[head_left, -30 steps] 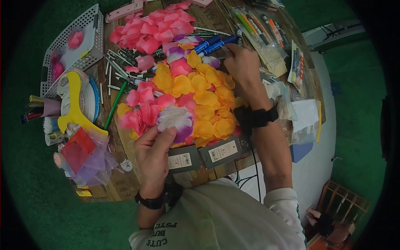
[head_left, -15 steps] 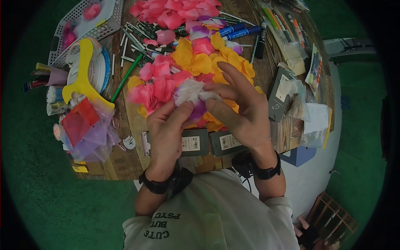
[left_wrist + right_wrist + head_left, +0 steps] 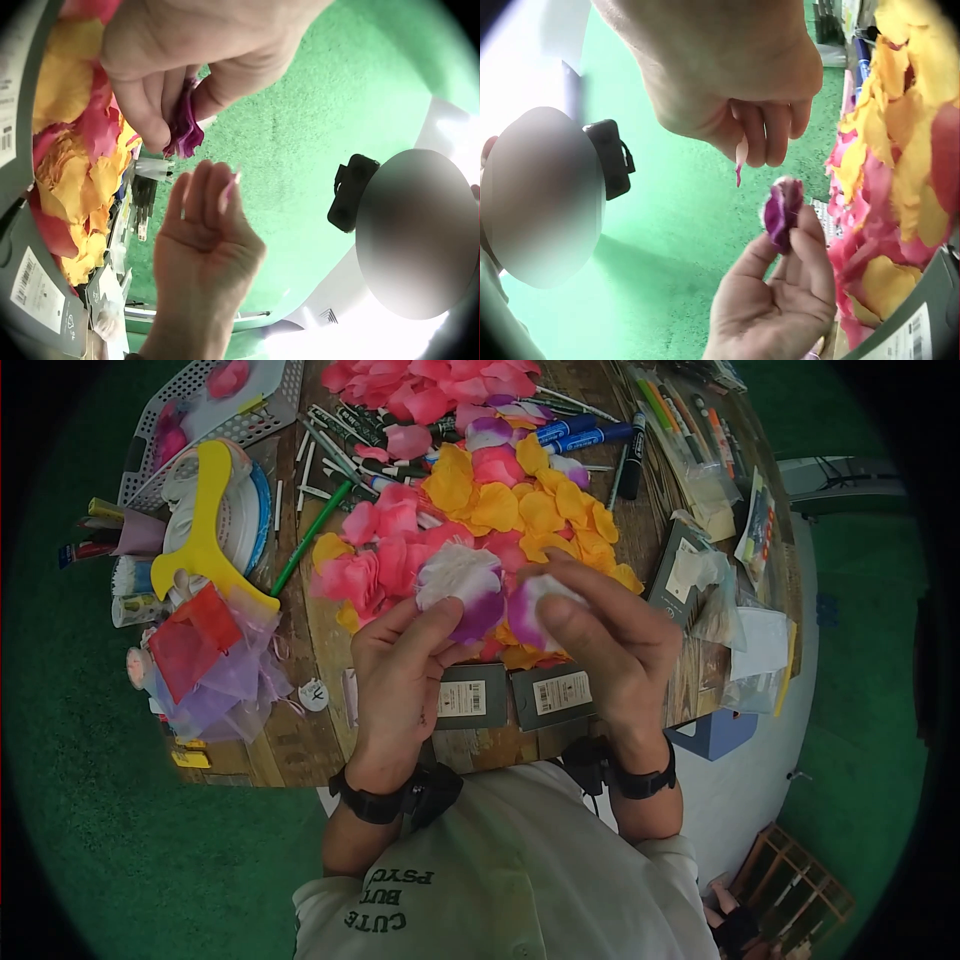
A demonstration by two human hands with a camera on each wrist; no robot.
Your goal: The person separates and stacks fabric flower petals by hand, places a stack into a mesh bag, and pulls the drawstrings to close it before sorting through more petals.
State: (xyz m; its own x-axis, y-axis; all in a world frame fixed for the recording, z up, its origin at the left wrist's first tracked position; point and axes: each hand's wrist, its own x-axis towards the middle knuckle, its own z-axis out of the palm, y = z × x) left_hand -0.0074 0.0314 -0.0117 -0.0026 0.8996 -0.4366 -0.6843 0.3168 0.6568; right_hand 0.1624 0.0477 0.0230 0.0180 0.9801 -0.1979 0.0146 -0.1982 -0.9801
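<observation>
Parting of the white-and-purple petal [image 3: 527, 618] from the petal stack [image 3: 462, 575] is the change I register at the fingers. Half a second ago, the head view shows both hands' fingers meeting at the stack; now a narrow gap stands between the two pieces.

Right hand [image 3: 618, 645]: I read its thumb and fingers as pinched together on the petal, with only its thickness between them. Left hand [image 3: 402, 665]: thumb and fingers are pinched on the lower part of the stack, which shows a frayed white face and a purple edge. I cannot count its layers.

I judge the separation complete for this petal; the stack appears secure, although a loose left pinch could let its layers slip.

Directly beyond the hands, I note yellow petals [image 3: 497, 510] and pink petals [image 3: 380, 565] heaped on the table [image 3: 290, 755]. On the near side, two dark labelled boxes [image 3: 475, 695] lie flat, side by side. Farther out, blue markers [image 3: 598, 437] lie near the pile's far end.
</observation>
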